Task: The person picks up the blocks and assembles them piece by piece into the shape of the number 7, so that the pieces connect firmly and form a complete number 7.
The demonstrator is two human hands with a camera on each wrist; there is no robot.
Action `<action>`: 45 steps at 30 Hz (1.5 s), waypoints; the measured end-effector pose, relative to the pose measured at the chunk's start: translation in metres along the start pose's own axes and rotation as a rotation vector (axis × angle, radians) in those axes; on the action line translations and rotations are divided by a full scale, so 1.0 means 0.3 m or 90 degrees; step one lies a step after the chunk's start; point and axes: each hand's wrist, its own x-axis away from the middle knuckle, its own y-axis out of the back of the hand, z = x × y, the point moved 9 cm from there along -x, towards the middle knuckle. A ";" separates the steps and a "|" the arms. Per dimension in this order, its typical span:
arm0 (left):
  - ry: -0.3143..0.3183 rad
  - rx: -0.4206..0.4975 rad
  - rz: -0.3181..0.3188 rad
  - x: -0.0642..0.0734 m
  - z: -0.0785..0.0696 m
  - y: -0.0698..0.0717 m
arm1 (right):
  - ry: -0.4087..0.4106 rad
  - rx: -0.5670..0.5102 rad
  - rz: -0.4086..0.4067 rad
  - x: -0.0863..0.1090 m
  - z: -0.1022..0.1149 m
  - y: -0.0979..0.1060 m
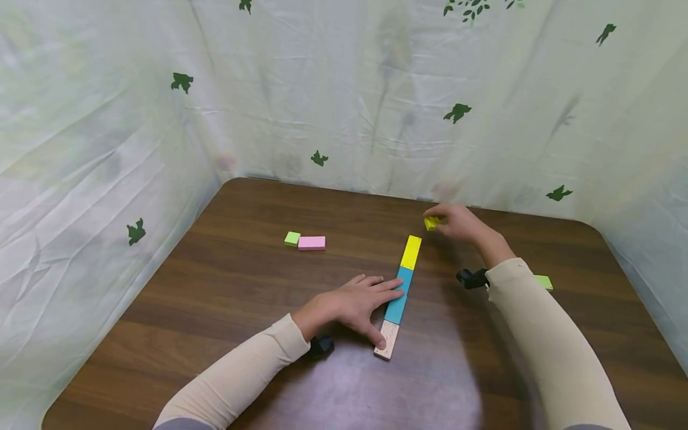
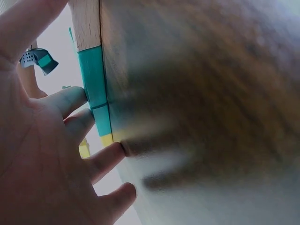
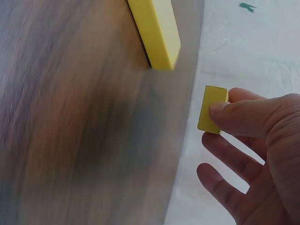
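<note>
Right hand (image 1: 462, 222) pinching small yellow block (image 1: 431, 223), flat, rectangular

A makeshift recording booth: leaf-printed sheets (image 1: 344, 89) curtain a wooden table (image 1: 242, 280).

Soft, even light fills the head view, leaving a pale sheen on the near worktop (image 1: 376, 382) and faint shadows beside the arms, with edges bowed by the wide lens, while both wrist views smear the wood grain into blur and bleach the backdrop (image 3: 253, 51) nearly white.
</note>
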 end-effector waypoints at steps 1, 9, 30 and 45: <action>0.001 0.004 0.000 0.001 0.002 0.000 | -0.001 -0.002 0.002 -0.010 0.005 -0.008; 0.000 0.016 0.005 0.002 0.007 -0.001 | -0.035 -0.028 0.013 -0.049 0.010 -0.046; 0.000 0.008 0.006 -0.001 0.012 -0.008 | -0.053 -0.032 0.040 -0.080 -0.035 -0.114; 0.000 -0.001 0.001 -0.005 0.014 -0.007 | -0.074 -0.039 0.038 -0.070 -0.053 -0.119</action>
